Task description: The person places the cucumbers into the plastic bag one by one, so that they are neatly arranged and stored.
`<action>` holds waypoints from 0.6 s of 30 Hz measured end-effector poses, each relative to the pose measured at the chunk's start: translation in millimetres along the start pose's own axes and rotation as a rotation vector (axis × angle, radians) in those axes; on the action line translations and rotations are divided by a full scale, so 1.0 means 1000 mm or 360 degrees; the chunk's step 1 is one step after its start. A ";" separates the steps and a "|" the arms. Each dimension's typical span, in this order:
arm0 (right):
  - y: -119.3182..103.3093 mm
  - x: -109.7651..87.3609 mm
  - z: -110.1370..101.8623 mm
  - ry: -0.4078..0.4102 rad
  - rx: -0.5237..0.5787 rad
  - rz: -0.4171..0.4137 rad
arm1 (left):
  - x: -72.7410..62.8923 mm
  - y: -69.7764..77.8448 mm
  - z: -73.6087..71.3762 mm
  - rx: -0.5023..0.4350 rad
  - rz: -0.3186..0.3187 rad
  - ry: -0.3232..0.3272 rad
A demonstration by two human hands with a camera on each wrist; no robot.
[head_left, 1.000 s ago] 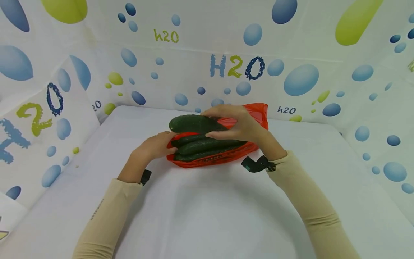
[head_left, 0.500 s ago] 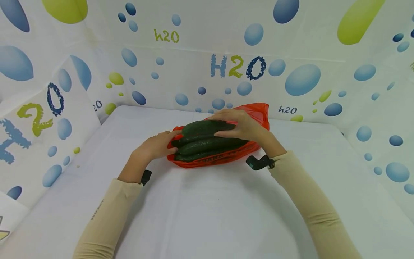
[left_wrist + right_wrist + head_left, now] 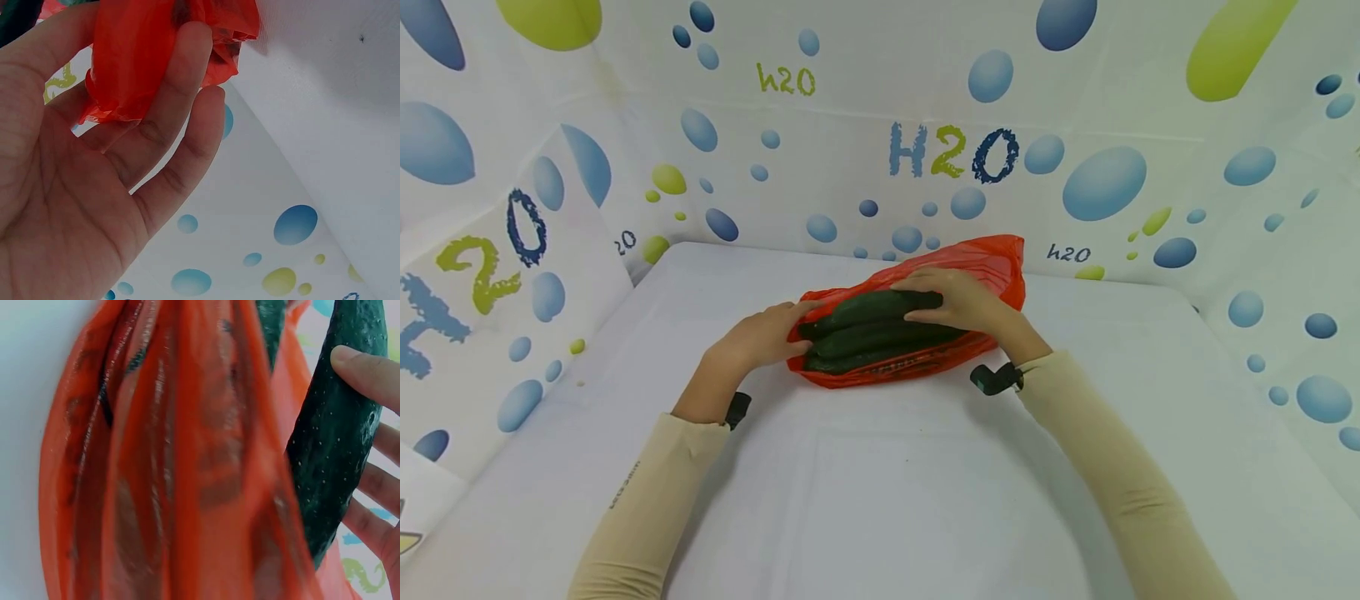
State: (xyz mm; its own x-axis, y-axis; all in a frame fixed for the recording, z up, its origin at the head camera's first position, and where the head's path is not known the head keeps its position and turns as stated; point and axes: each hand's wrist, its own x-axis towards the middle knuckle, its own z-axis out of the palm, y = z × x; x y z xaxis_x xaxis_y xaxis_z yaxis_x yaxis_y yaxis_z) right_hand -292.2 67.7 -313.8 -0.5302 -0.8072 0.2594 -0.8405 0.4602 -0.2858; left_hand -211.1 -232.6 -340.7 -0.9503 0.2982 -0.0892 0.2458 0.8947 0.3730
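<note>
A red plastic bag lies on its side on the table, its mouth facing left, with several dark green cucumbers inside. My right hand grips the topmost cucumber by its right part, thumb in front and fingers behind. In the right wrist view that cucumber sits between the thumb and fingers, partly covered by the bag's red film. At the bag's left end my left hand holds the rim; in the left wrist view its fingers curl round the red plastic.
A white cloth covers the table. Behind it and along the sides stands a white sheet printed with blue and green drops and "H2O" lettering. Both wrists wear small black camera mounts.
My right hand has lowered the top cucumber and moved it right, so it lies against the others within the bag. The left hand has stayed at the bag's rim.
</note>
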 end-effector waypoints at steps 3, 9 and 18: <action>0.000 0.003 0.006 -0.0039 -0.0015 0.0005 | -0.001 0.000 0.000 -0.0005 0.0001 0.0003; 0.005 0.007 0.019 -0.0080 0.0155 0.0058 | -0.001 0.001 0.001 0.0008 0.0001 0.0007; 0.006 0.004 0.027 -0.0102 0.0176 0.0149 | -0.002 -0.001 0.005 0.0014 -0.0009 0.0002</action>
State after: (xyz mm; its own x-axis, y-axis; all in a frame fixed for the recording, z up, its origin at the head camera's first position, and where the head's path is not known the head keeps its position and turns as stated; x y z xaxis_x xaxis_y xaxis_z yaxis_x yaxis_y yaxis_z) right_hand -296.4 57.7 -339.3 -0.5945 -0.7863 0.1682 -0.7685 0.4941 -0.4065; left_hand -208.4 -232.6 -345.6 -0.9520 0.2925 -0.0901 0.2418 0.8994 0.3642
